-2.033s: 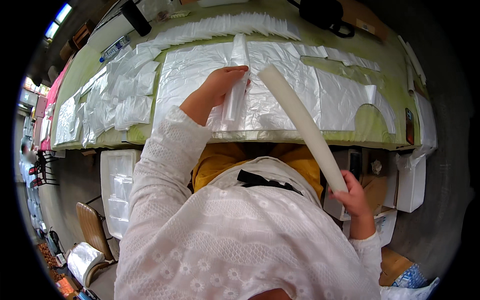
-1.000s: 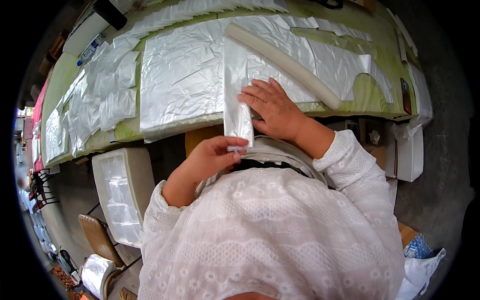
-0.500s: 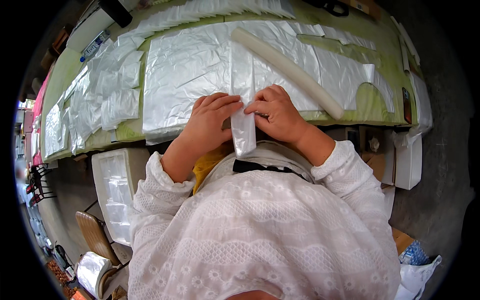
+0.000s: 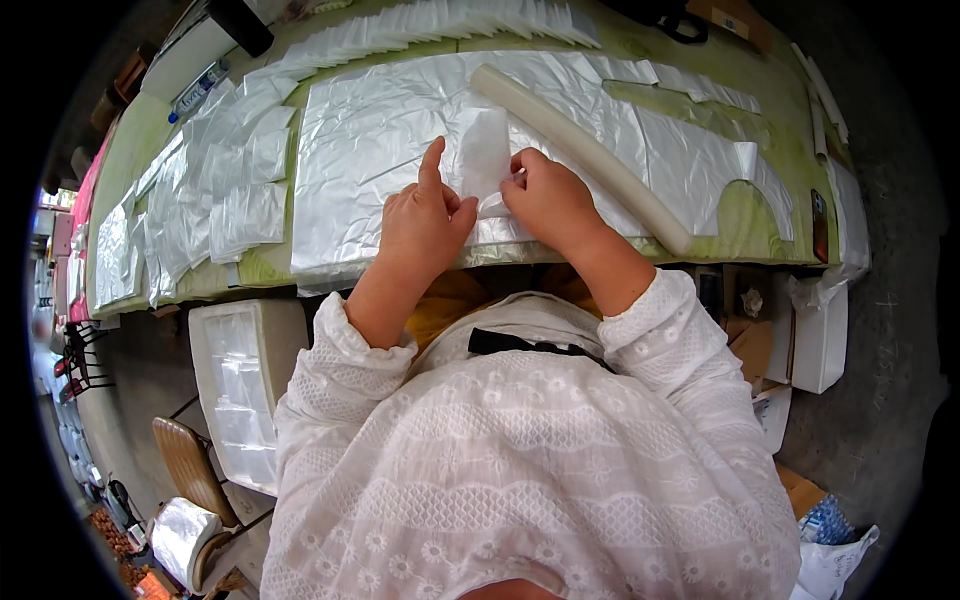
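A long green worktop [image 4: 130,150] runs across the top of the view, covered in sheets of clear plastic film. At its near edge, a small translucent white bag [image 4: 484,155] lies flat on a large plastic sheet [image 4: 380,150]. The right hand [image 4: 548,196] is closed on the bag's lower right edge, thumb and fingers pinched together on it. The left hand [image 4: 425,220] rests on the sheet just at the bag's 9 o'clock, its fingers curled and the forefinger stretched up toward 12 o'clock; whether it touches the bag cannot be told.

At the bag's 2 o'clock a long pale tube [image 4: 580,150] lies slantwise on the sheet. Toward 9 o'clock, small clear bags [image 4: 240,190] lie overlapped in stacks; at 12 o'clock a row of more such packets [image 4: 450,20] lines the far edge. Below the worktop at 7 o'clock stands a white bin [image 4: 240,380] of clear packets; at 4 o'clock a white box [image 4: 820,335] stands open.

Half a second ago both hands pressed the bag at the worktop's edge; now the bag lies further up and the left forefinger has lifted.

The bag's lower end is hidden by the hands, and the rim darkens the corners.
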Tool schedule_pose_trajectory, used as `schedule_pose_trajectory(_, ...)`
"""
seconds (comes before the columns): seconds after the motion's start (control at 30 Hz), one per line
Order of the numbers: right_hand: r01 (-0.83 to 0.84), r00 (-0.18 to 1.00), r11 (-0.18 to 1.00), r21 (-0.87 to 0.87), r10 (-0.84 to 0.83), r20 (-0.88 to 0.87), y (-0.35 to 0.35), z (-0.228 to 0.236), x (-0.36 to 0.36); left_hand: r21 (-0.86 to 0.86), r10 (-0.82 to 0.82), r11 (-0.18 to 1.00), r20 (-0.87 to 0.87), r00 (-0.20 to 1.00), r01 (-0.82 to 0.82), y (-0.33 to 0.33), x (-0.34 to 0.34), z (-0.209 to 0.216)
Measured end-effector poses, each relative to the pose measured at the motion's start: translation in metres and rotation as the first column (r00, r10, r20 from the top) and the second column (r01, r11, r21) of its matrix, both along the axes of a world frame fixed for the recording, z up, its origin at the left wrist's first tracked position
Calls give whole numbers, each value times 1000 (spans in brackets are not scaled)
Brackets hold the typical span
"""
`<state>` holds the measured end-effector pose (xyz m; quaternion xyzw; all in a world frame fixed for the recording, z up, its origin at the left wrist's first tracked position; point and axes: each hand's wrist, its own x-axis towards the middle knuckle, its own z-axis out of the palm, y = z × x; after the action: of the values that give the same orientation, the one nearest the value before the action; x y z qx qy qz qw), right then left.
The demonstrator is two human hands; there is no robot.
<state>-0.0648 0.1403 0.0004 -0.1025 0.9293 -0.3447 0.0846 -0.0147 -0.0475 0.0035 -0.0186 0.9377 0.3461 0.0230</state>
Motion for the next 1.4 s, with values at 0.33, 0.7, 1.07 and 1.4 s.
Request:
schedule_pose_trajectory(0.33,-20,993,1000,-11,19,-118,-1,-11,12,-440,-533,802,-220,817,405,5,-12,-24)
schedule_pose_trajectory(0.7,-107,979,830,-547,-7,-202,18,-22,49,288,72,958,-225,972,-5,6,25,-18)
schedule_pose_trajectory(1.07,-410,906,748,-522,268,-327,34,-15,57,-264,-421,893,-203,884,365,24,40,-13)
schedule_pose_trajectory(1.4,-539,842,716,-443,433,-323,53,-24,53,-197,-367,924,-210,906,329,23,40,-20)
